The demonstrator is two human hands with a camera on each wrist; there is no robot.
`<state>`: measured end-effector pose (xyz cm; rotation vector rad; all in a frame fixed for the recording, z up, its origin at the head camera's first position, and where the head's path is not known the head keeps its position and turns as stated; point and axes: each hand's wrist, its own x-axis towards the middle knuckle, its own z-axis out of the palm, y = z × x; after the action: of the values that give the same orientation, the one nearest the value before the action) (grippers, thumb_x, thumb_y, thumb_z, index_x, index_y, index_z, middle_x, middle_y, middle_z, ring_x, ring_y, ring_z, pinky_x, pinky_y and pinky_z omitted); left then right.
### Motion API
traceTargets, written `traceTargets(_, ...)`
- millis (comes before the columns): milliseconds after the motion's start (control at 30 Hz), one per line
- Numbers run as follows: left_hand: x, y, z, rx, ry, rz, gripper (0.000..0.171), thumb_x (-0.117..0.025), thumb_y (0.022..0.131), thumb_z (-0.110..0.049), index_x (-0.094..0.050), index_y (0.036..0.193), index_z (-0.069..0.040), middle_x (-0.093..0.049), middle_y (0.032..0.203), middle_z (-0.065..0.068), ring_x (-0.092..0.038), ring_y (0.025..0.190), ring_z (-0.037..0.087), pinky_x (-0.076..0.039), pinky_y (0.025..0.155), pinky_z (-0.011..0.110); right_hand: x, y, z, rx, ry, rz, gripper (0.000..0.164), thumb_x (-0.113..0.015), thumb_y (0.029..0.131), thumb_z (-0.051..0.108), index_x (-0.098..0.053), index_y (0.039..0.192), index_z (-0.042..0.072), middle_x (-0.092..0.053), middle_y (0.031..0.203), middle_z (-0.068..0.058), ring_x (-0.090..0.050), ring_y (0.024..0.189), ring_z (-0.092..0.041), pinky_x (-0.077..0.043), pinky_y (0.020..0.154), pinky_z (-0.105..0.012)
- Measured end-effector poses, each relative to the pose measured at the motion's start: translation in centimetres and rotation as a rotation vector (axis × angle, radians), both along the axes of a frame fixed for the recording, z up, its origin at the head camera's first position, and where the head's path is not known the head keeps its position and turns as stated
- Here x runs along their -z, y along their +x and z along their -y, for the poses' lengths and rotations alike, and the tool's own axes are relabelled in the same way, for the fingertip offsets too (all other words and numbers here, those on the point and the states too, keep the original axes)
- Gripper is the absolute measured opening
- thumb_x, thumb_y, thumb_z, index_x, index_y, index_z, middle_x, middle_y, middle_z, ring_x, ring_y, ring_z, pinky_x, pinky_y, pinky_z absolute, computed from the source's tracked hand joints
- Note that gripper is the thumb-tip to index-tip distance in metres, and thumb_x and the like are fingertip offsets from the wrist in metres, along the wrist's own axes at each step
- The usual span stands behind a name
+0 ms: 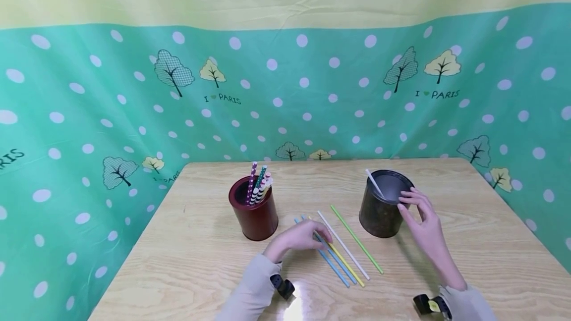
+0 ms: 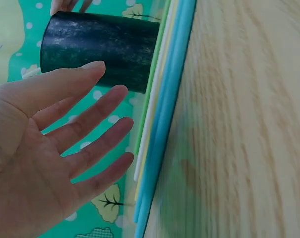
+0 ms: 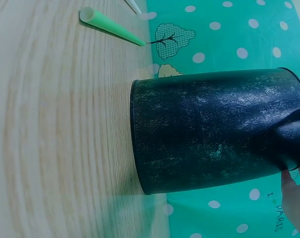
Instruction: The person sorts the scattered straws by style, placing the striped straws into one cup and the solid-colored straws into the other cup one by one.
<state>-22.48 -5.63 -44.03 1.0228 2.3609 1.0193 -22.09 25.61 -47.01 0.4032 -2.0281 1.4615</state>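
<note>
My left hand (image 1: 308,236) reaches over the far part of a row of plain straws on the table. In the left wrist view its fingers are spread, with nothing between them. The row has two blue straws (image 1: 333,267), a yellow straw (image 1: 348,265), a white straw (image 1: 343,245) and, furthest right, a green straw (image 1: 357,239). An upright black canister (image 1: 379,217) holds another white straw (image 1: 374,183), leaning left. At the canister's right rim is my right hand (image 1: 426,222), thumb and fingers apart. The right wrist view shows it partly, beside the canister's dark wall (image 3: 214,134).
To the left stands a dark red canister (image 1: 258,219) holding several patterned straws (image 1: 252,182). A green dotted cloth (image 1: 308,98) hangs behind the wooden table (image 1: 178,261). A bright reflection lies near the left wrist.
</note>
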Motion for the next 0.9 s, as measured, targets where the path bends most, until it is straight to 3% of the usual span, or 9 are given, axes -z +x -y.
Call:
traceTargets(167, 0.2, 0.2, 0.3, 0.020, -0.041, 0.002, 0.014, -0.065, 0.076, -0.004, -0.066, 0.089, -0.007, -0.065, 0.089, 0.001, -0.058, 0.085, 0.007, -0.042, 0.077, 0.018, -0.8, 0.5, 0.6, -0.019, -0.010, -0.022, 0.022, -0.057, 0.082, -0.002, -0.060, 0.104, -0.004, -0.051, 0.117, -0.007, -0.030, 0.126, -0.016, -0.021, 0.102, -0.020)
traceTargets(400, 0.5, 0.1, 0.6, 0.058, -0.086, -0.025, 0.016, -0.066, 0.075, -0.005, -0.066, 0.091, -0.006, -0.066, 0.088, -0.001, -0.056, 0.084, 0.000, -0.040, 0.079, 0.016, -3.7, 2.3, 2.2, 0.017, -0.006, 0.021, 0.019, -0.058, 0.081, -0.003, -0.058, 0.099, -0.009, -0.051, 0.113, -0.001, -0.032, 0.124, -0.015, -0.023, 0.100, -0.018)
traceTargets(500, 0.7, 0.0, 0.7, 0.075, -0.088, -0.028, 0.017, -0.066, 0.074, -0.002, -0.066, 0.091, -0.005, -0.066, 0.088, 0.000, -0.056, 0.082, 0.001, -0.041, 0.078, 0.015, -3.4, 2.1, 2.0, 0.013, -0.013, 0.017, 0.019, -0.058, 0.081, -0.003, -0.058, 0.100, -0.008, -0.051, 0.113, -0.005, -0.031, 0.124, -0.017, -0.023, 0.101, -0.019)
traceTargets(700, 0.9, -0.1, 0.9, 0.079, -0.094, -0.012, 0.017, -0.067, 0.073, 0.001, -0.066, 0.090, -0.003, -0.066, 0.087, 0.002, -0.057, 0.081, 0.002, -0.041, 0.075, 0.014, -0.6, 0.5, 0.5, -0.023, -0.016, -0.018, 0.021, -0.056, 0.082, -0.003, -0.060, 0.103, -0.003, -0.051, 0.118, -0.005, -0.029, 0.126, -0.015, -0.019, 0.102, -0.020)
traceTargets(900, 1.0, -0.2, 1.0, 0.073, -0.116, -0.038, 0.018, -0.068, 0.071, 0.002, -0.067, 0.088, -0.004, -0.065, 0.086, 0.001, -0.056, 0.080, 0.002, -0.041, 0.075, 0.014, -3.0, 1.9, 1.8, 0.008, -0.017, 0.005, 0.020, -0.058, 0.081, -0.003, -0.058, 0.100, -0.009, -0.051, 0.114, -0.009, -0.031, 0.124, -0.018, -0.023, 0.101, -0.020)
